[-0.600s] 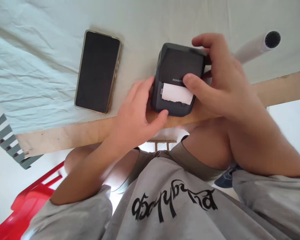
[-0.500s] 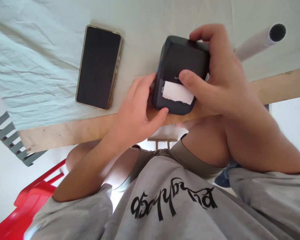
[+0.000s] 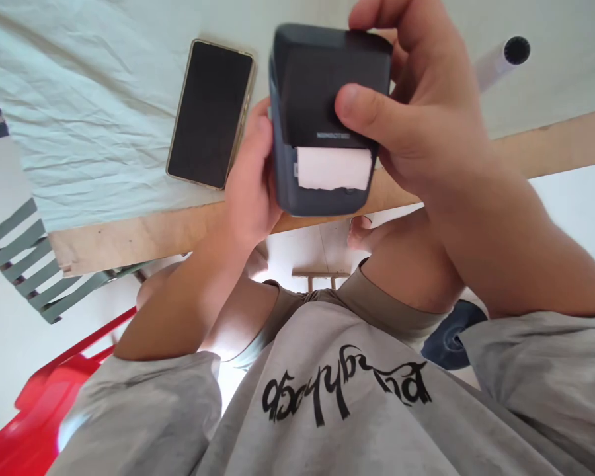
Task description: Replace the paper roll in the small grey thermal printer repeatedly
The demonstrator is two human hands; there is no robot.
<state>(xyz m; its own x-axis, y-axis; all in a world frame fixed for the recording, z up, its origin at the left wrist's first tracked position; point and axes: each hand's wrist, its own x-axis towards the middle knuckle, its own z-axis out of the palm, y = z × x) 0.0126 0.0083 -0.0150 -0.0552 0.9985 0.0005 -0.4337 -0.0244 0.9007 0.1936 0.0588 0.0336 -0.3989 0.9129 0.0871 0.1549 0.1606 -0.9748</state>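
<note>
Between both hands is a small dark label printer [image 3: 322,86], held up over the table's near edge. A white strip of paper [image 3: 334,168] with a ragged lower edge sticks out of its slot. My right hand [image 3: 416,92] grips the right side, thumb lying on the top cover and fingers round the far corner. My left hand [image 3: 250,175] closes on the left side; its thumb rests along that side and the other fingers are mostly hidden behind the printer. Left of it a phone [image 3: 211,112] with a dark screen and clear case lies on the cloth.
A pale cloth [image 3: 104,132] covers the table, whose bare wooden edge [image 3: 139,235] faces me. At the right lies a white tube [image 3: 496,63] with a dark end. Below left are a red plastic chair [image 3: 54,396] and a grey-green slatted piece [image 3: 34,264].
The printer has risen toward me and shifted left, carried in both hands. My left thumb has moved from its near edge to its left side. The view has shifted slightly.
</note>
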